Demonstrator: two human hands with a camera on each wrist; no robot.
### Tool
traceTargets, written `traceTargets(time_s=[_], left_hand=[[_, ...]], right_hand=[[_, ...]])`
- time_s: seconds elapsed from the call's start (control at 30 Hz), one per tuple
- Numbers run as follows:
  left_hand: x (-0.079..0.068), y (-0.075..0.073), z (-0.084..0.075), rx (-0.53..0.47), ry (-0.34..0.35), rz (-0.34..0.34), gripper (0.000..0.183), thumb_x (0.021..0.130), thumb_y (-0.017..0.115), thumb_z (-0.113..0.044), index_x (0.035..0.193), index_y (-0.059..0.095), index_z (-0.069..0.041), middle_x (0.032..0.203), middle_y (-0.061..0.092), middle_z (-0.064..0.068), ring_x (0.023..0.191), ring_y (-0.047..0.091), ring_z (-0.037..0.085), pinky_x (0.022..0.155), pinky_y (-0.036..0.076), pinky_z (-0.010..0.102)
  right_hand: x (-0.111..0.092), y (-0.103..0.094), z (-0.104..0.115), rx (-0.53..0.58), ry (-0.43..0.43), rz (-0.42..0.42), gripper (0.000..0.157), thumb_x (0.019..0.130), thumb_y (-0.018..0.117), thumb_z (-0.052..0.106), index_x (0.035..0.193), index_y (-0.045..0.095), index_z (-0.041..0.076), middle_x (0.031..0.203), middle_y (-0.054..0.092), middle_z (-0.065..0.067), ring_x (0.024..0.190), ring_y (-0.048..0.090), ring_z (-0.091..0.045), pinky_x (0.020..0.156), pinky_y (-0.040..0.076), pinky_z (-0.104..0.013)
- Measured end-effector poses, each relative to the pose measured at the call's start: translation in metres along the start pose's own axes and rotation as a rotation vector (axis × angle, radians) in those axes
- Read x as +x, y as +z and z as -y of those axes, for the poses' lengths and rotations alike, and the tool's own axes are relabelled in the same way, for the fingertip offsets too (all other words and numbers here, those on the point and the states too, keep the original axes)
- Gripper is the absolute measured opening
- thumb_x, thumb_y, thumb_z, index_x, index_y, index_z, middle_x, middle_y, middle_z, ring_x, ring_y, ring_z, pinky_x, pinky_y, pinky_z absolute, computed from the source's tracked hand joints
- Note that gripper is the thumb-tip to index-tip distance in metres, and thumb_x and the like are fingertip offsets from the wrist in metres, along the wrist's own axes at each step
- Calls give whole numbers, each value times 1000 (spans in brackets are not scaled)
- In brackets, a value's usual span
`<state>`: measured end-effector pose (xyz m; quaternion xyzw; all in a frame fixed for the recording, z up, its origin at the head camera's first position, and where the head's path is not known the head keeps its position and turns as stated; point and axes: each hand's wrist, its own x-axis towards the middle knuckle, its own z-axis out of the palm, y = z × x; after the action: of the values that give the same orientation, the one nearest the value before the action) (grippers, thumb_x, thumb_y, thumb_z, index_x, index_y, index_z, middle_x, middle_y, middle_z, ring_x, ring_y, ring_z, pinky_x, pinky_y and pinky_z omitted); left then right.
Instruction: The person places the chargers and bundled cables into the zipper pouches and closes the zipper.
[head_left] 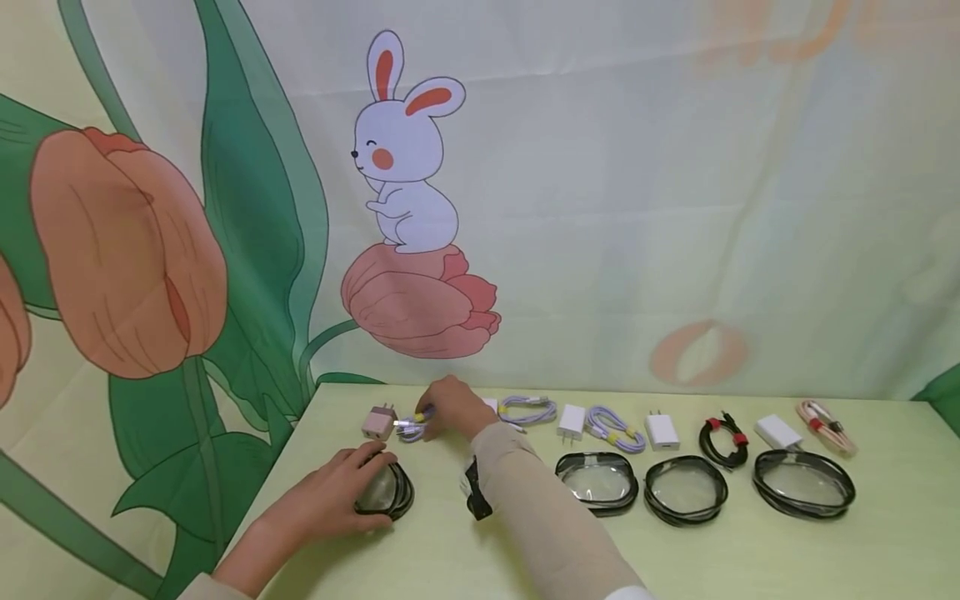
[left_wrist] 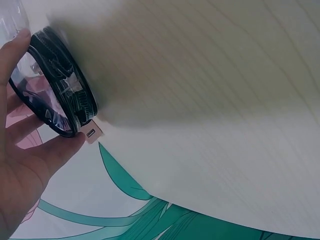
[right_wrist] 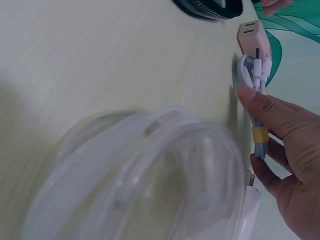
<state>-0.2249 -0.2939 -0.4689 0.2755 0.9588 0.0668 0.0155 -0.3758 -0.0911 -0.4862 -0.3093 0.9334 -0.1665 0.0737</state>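
My left hand point(head_left: 337, 492) grips a small clear round pouch point(left_wrist: 75, 90) with black trim, its thumb and fingers spread round the rim. At the back of the table, my right hand point(head_left: 452, 406) pinches a coiled pale lilac charging cable point(right_wrist: 257, 115) between thumb and fingers. A yellow band ties the coil, and its white plugs point toward a pink charger plug point(head_left: 379, 422) just to the left. Large and blurred below the right hand in its wrist view is a clear pouch point(right_wrist: 135, 165) with whitish edges.
To the right stand white chargers point(head_left: 572, 422), more banded cables point(head_left: 615, 429), a black cable with red bands point(head_left: 723, 440) and a pink cable point(head_left: 825, 427). Several black-trimmed clear pouches point(head_left: 686, 490) lie in front. A black item point(head_left: 477, 492) is partly hidden by the right sleeve.
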Motion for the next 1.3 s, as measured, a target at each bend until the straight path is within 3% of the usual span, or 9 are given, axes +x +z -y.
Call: traceTargets(time_s=[0.23, 0.47, 0.83, 1.03, 1.2, 1.3], left_hand=[[1, 2, 1, 6, -11, 3, 79, 81, 83, -50, 142, 53, -10, 148, 47, 16, 123, 53, 42, 86, 55, 54], [-2, 0, 2, 9, -12, -7, 78, 81, 83, -50, 140, 54, -10, 145, 48, 16, 119, 55, 42, 84, 55, 54], [4, 7, 4, -42, -66, -97, 75, 75, 82, -62, 130, 59, -16, 137, 54, 8, 109, 60, 35, 83, 55, 51], [14, 6, 4, -118, -134, -113, 76, 75, 84, -60, 131, 60, -14, 139, 53, 8, 113, 59, 36, 93, 52, 54], [14, 6, 3, -168, -138, -127, 76, 76, 86, -54, 132, 60, -10, 139, 53, 12, 118, 57, 40, 95, 50, 57], [10, 10, 1, -187, -128, -149, 73, 76, 87, -49, 130, 60, -9, 136, 55, 14, 117, 58, 39, 93, 51, 56]], right_hand=[[1, -5, -2, 207, 9, -60, 32, 76, 91, 33, 105, 83, 23, 94, 77, 14, 90, 65, -2, 82, 51, -19], [-4, -11, -3, 323, 18, -114, 32, 77, 90, 34, 106, 83, 22, 98, 78, 10, 93, 69, -3, 81, 53, -20], [-30, -28, -11, 359, 65, -163, 34, 78, 88, 41, 107, 82, 24, 95, 77, 11, 90, 69, -5, 80, 54, -25], [-51, -35, -14, 441, 148, -176, 34, 78, 88, 40, 107, 82, 24, 96, 78, 9, 83, 71, -11, 67, 55, -25], [-65, -36, -8, 515, 184, -153, 33, 77, 90, 36, 106, 82, 22, 93, 78, 7, 79, 75, -26, 58, 53, -25], [-74, -32, -5, 497, 198, -141, 32, 77, 90, 37, 105, 83, 23, 90, 77, 9, 78, 75, -25, 57, 51, -24]])
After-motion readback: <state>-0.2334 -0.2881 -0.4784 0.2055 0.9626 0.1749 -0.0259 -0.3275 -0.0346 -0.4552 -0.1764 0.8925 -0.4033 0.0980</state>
